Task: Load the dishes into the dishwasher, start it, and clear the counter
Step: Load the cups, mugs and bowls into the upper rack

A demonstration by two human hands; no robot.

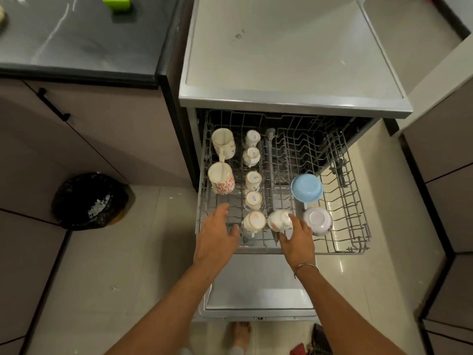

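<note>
**Head view, looking down on an open dishwasher.**

**Hands.** The right hand (298, 237) has its fingers and thumb curled round one small white cup (280, 221). It holds the cup tilted at the front of the upper rack (343, 251), just right of the cup column (253, 180). One thin bangle (305, 268) circles the right wrist. The left hand (217, 234) holds nothing, its fingers straight and slightly spread, and lies over the rack's front left corner. Whether it touches the wires cannot be told.

**Rack contents.** The upper rack stands out over the lowered door (258, 286).
- **Small cups:** the cup column holds five, base up, in a single line from front to back. The held cup makes six.
- **Mugs:** there are two at the far left, one behind the other. The floral mug (221, 179), patterned in red, is nearer, and the pale mug (223, 142) is behind it.
- **Bowls:** there are two on the right half, both upside down. The white bowl (318, 221) is at the front, just beside the right hand, and the blue bowl (306, 188) is behind it.

In all, ten pieces are in or at the rack.

**Surroundings.** The dishwasher's grey top (294, 60) is beyond the rack. A dark desk (76, 39) is at upper left, with one green object (116, 2) at its far edge. One bin (89, 201) lined with a black bag stands on the floor to the left. One bare foot (242, 331) shows at the bottom edge.
</note>
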